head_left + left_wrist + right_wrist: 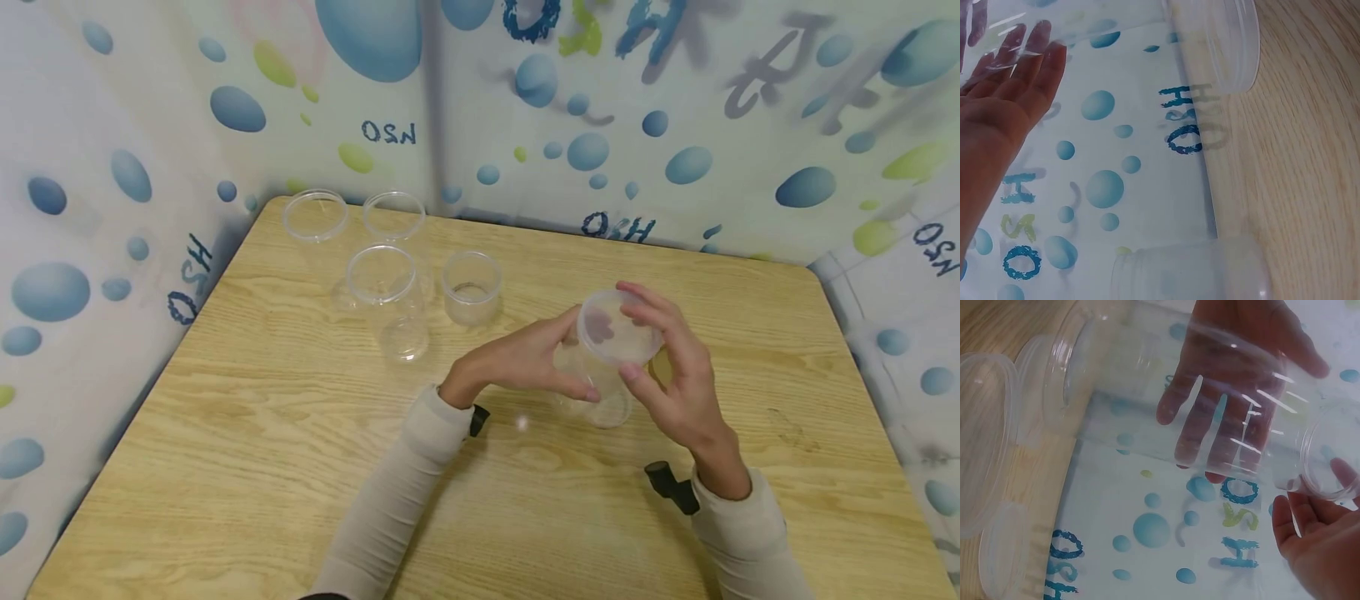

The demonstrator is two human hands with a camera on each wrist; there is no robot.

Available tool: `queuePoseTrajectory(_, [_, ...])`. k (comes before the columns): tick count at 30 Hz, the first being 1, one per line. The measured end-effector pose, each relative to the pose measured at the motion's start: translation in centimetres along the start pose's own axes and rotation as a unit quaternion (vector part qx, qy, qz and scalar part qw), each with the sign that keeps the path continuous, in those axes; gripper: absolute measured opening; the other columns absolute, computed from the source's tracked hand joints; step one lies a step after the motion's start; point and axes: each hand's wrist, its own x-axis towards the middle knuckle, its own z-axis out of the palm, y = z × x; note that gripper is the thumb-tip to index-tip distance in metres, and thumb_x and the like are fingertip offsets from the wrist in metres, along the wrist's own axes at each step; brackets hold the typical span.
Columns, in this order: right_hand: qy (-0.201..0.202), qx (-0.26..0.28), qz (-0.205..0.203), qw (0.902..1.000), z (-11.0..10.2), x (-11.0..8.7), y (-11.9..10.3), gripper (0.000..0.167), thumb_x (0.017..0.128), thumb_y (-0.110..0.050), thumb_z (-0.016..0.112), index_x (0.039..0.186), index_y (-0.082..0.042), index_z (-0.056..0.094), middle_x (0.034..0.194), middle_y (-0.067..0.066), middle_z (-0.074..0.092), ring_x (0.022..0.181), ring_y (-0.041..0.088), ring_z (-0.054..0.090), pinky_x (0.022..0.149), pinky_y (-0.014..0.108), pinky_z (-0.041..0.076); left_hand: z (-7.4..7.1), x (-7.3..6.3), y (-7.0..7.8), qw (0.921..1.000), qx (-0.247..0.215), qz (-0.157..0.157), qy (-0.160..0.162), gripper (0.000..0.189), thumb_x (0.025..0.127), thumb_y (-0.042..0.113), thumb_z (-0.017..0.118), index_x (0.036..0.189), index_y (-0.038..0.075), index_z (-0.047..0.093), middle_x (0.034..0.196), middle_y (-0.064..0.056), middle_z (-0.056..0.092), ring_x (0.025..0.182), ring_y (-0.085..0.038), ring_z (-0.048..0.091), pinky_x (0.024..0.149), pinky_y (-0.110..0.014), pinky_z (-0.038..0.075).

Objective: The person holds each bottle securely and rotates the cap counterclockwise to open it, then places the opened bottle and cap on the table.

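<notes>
A tall clear plastic jar [600, 379] stands upright on the right half of the table. My left hand [528, 354] holds its side, thumb in front and fingers behind; through the wall these fingers show in the right wrist view. The jar's top is covered by a whitish round lid [617, 333], which my right hand [684, 387] grips at the edge with thumb and fingers. How firmly the lid sits on the rim is hard to tell. In the left wrist view, my left hand [1007, 109] faces the jar wall palm first.
Several open clear containers stand at the back left, among them a tall jar [397, 321] and a short cup [471, 292]. Round clear discs [985, 444], apparently lids, lie on the table in the right wrist view. A patterned curtain [525, 167] borders the table [262, 467].
</notes>
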Motion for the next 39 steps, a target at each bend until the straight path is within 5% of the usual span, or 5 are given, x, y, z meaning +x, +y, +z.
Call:
queuePoseTrajectory(7, [-0.027, 0.031, 0.005, 0.9991, -0.2, -0.1, -0.2, 0.043, 0.088, -0.007, 0.056, 0.126, 0.013, 0.05, 0.152, 0.025, 0.039, 0.142, 0.035, 0.036, 0.115, 0.036, 0.031, 0.0, 0.0, 0.0, 0.9999, 0.007, 0.004, -0.009, 0.094, 0.081, 0.019, 0.083, 0.154, 0.017, 0.024, 0.142, -0.001, 0.049, 0.126, -0.009, 0.049, 0.111, -0.048, 0.038])
queuePoseTrajectory(12, [-0.03, 0.012, 0.01, 0.9994, -0.5, -0.1, -0.2, 0.055, 0.096, -0.027, 0.061, 0.133, 0.01, 0.049, 0.159, 0.024, 0.026, 0.142, 0.036, 0.034, 0.118, 0.037, 0.026, 0.1, 0.2, -0.1, 0.9997, 0.018, 0.0, 0.017, 0.092, 0.081, 0.021, 0.084, 0.153, 0.018, 0.026, 0.141, 0.001, 0.05, 0.124, -0.008, 0.05, 0.109, -0.038, 0.041])
queuePoseTrajectory(19, [0.022, -0.168, 0.025, 0.9852, 0.0, -0.2, -0.6, 0.082, 0.088, -0.066, 0.058, 0.139, -0.001, 0.053, 0.158, 0.017, 0.033, 0.13, 0.036, 0.043, 0.103, 0.043, 0.038, 0.5, 0.5, 0.0, 0.9946, 0.066, -0.026, 0.076, 0.088, 0.082, 0.033, 0.082, 0.152, 0.02, 0.03, 0.14, 0.004, 0.05, 0.125, -0.007, 0.05, 0.105, -0.031, 0.043])
queuePoseTrajectory(27, [0.064, -0.298, 0.011, 0.9524, 0.8, -0.1, -0.6, 0.078, 0.086, -0.068, 0.061, 0.13, -0.005, 0.063, 0.131, 0.025, 0.059, 0.108, 0.044, 0.054, 0.079, 0.053, 0.045, 1.0, 0.8, 0.2, 0.9927, 0.085, -0.022, 0.083, 0.087, 0.081, 0.034, 0.083, 0.152, 0.021, 0.032, 0.143, 0.004, 0.049, 0.129, -0.007, 0.049, 0.105, -0.032, 0.044])
queuePoseTrajectory(39, [0.041, -0.142, 0.03, 0.9885, 0.4, -0.2, -0.2, 0.071, 0.088, -0.057, 0.066, 0.13, 0.0, 0.061, 0.134, 0.021, 0.056, 0.126, 0.028, 0.049, 0.097, 0.023, 0.039, 0.8, 0.6, 0.3, 0.9964, 0.06, -0.01, 0.059, 0.087, 0.081, 0.034, 0.083, 0.151, 0.021, 0.031, 0.139, 0.006, 0.052, 0.124, -0.004, 0.051, 0.106, -0.032, 0.043])
